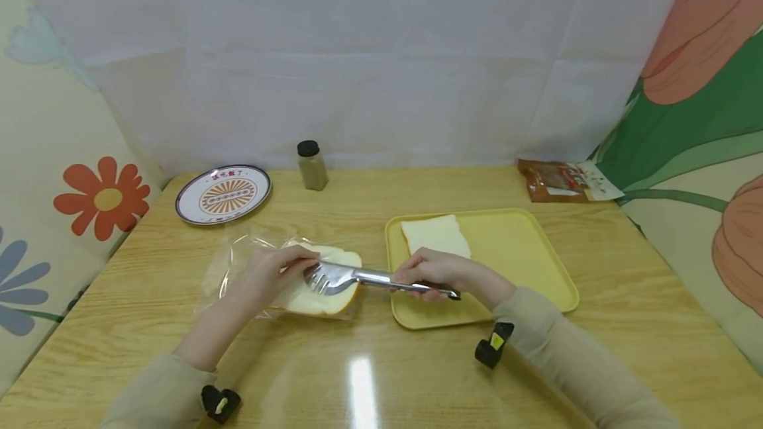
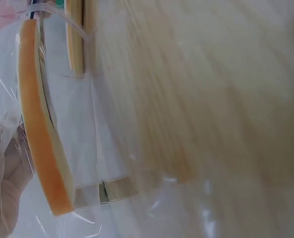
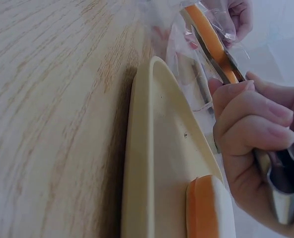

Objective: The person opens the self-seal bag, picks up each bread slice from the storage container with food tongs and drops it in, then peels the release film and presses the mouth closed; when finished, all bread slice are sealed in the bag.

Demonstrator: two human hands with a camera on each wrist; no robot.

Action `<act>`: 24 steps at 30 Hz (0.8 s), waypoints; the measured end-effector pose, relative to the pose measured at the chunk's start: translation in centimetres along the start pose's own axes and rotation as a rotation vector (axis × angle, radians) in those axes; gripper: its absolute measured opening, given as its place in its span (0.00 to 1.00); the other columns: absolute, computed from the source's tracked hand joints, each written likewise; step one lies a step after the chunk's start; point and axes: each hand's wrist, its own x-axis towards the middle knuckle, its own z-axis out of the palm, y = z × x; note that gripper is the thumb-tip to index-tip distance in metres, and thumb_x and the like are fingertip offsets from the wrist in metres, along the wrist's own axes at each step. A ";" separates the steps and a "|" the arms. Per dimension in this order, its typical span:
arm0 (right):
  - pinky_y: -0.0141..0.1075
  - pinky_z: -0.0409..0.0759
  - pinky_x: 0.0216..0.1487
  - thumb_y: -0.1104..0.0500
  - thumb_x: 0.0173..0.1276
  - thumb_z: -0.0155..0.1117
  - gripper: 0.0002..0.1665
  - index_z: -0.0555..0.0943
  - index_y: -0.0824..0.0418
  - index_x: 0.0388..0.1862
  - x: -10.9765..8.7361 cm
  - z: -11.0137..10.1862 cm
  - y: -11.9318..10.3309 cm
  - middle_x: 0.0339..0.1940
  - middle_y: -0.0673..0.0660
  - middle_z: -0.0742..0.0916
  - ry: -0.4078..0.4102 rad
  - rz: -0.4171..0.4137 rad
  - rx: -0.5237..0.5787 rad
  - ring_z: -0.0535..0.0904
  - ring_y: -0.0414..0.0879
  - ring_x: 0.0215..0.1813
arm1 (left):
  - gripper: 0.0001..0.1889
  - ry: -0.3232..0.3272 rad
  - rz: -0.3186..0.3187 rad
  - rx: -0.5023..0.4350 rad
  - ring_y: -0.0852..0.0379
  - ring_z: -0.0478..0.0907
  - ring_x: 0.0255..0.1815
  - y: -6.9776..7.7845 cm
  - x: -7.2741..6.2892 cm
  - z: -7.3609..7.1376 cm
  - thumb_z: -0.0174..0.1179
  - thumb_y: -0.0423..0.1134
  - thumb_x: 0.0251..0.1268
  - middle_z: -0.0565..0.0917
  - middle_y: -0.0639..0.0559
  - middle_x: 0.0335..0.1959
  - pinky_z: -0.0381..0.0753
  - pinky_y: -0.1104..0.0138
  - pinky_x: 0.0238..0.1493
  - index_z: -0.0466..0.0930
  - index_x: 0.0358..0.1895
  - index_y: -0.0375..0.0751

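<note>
At the far left sits a patterned white plate [image 1: 226, 194]. Nearer, a clear plastic bag [image 1: 232, 267] spreads about a crusted bread slice [image 1: 310, 303], which lies just right of the fingertips of the left hand [image 1: 268, 277]. That hand appears to pinch the film of the bag, thumb and forefinger close beside the head of the fork-headed metal tongs [image 1: 374, 277] — glare on the plastic blurs the exact hold. Behind stands a black-capped bottle [image 1: 313, 171]. The tongs reach over the slice, tines on its upper face, well out from the right hand [image 1: 441, 270], whose fingers are wrapped firmly round the handle — above a yellow tray [image 1: 512, 257], where another bread slice [image 1: 440, 234] lies. Farthest right is a brown-and-white packet [image 1: 563, 181].
</note>
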 end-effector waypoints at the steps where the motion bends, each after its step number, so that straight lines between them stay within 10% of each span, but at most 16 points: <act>1: 0.26 0.61 0.10 0.58 0.71 0.53 0.19 0.78 0.76 0.45 0.0 0.0 -0.1 0.14 0.50 0.76 -0.001 -0.003 0.002 0.63 0.36 0.10 | 0.12 0.006 0.001 0.005 0.61 0.82 0.26 0.0 0.0 0.0 0.69 0.24 0.44 0.87 0.53 0.27 0.80 0.72 0.30 0.85 0.33 0.41; 24: 0.26 0.61 0.10 0.58 0.71 0.54 0.18 0.79 0.75 0.44 0.2 0.0 0.2 0.14 0.50 0.76 0.033 0.026 0.000 0.63 0.37 0.10 | 0.12 0.082 0.012 0.008 0.56 0.85 0.28 0.0 0.6 -0.1 0.70 0.23 0.41 0.88 0.49 0.29 0.82 0.70 0.32 0.85 0.32 0.39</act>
